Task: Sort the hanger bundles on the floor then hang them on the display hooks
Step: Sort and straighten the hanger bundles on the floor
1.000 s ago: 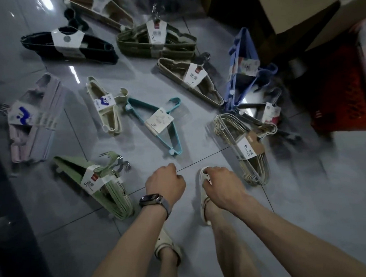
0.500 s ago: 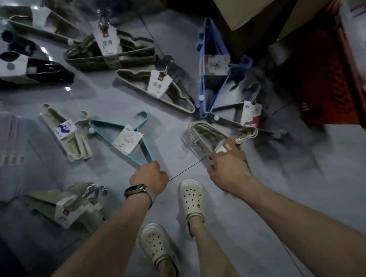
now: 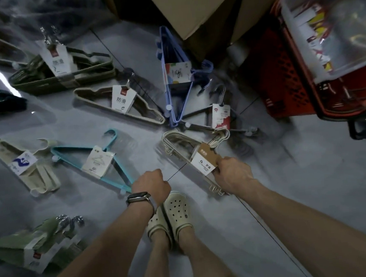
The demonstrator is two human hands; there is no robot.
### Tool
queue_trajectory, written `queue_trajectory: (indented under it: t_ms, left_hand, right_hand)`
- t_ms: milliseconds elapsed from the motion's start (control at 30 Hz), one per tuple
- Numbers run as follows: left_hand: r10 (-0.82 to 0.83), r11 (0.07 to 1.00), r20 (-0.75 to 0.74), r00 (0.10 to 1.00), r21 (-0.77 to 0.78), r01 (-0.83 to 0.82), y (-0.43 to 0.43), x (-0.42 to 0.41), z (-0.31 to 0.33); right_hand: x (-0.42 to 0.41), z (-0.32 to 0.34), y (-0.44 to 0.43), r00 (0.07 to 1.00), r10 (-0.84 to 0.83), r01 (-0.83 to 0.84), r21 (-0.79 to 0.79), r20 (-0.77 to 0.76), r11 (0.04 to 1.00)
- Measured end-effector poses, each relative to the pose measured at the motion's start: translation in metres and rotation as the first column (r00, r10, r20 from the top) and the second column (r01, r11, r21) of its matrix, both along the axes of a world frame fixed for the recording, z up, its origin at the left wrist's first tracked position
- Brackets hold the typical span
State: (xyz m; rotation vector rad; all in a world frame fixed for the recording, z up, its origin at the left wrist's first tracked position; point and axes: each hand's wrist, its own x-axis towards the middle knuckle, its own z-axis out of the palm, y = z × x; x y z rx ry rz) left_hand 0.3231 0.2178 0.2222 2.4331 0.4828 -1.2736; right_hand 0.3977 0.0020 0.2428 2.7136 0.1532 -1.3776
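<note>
Sorting is in hand: the cream hanger bundle, lying on the floor, is pinched at its card label by the right hand. The left hand is curled at the teal bundle's corner (whether that bundle is held cannot be told). A lift to its matching group is called for next.

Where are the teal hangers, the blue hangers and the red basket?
teal hangers [image 3: 98, 162]: head view, on the label.
blue hangers [image 3: 177, 73]: head view, on the label.
red basket [image 3: 281, 78]: head view, on its side wall.
</note>
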Motion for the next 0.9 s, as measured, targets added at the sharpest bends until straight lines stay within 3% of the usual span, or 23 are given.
queue_trajectory:
  t_ms: [233, 467, 600, 733, 900]
  left_hand:
    - [-0.128, 0.99, 0.192, 0.973, -0.032, 0.137, -0.036, 0.071, -0.029]
    - [-0.249, 0.934, 0.465, 0.849, -0.116, 0.337, -0.098, 0.179, -0.152]
    - [-0.5, 0.837, 0.392, 0.772, -0.01, 0.547, -0.131, 0.209, -0.224]
    - [-0.634, 0.768, 0.261, 0.728, 0.107, 0.631, -0.138, 0.216, -0.277]
    - [-0.741, 0.664, 0.306, 0.598, 0.194, 0.722, -0.144, 0.223, -0.29]
  right_hand:
    - [0.042, -0.043, -0.059, 0.983, -0.175, 0.179, -0.07, 0.059, 0.981]
    - [0.097, -0.172, -0.133, 0.987, -0.118, 0.127, -0.08, 0.109, 0.989]
    - [0.123, -0.245, -0.156, 0.985, -0.073, 0.082, -0.048, 0.158, 0.996]
    - [0.137, -0.3, -0.172, 0.989, -0.043, 0.05, -0.049, 0.142, 0.998]
    - [0.146, -0.32, -0.187, 0.964, 0.085, -0.077, -0.039, 0.252, 0.996]
